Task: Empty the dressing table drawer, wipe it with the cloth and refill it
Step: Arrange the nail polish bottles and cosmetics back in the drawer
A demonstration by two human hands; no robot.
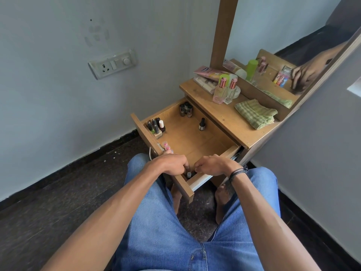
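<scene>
Blue denim knees (156, 222) fill the foreground, and just beyond them both hands are down in the near corner of the pulled-out brown wooden drawer (195, 141). Left hand (172, 163): fingers curled downward beside the drawer's front panel. Right hand (213, 165), dark cord bands (238, 172) at the wrist: fingers curled as well, tips almost meeting the left's. Between them sits a small grey-capped bottle (188, 175), tucked into the corner. Whether either hand actually grips it, I cannot tell. Pink-capped bottles (167, 146) stand against the front panel, just beside the left hand. Further along that panel, a cluster of dark nail polish bottles (156, 126), one with a white cap. Another dark cluster (186, 109) sits in the back corner under the tabletop, and a lone dark bottle (202, 124) stands apart on the bare drawer floor. Up on the wooden tabletop (224, 116), the folded green checked cloth (256, 113) lies against the mirror's base, near two clear rose-capped perfume bottles (222, 90), well apart from both hands.
</scene>
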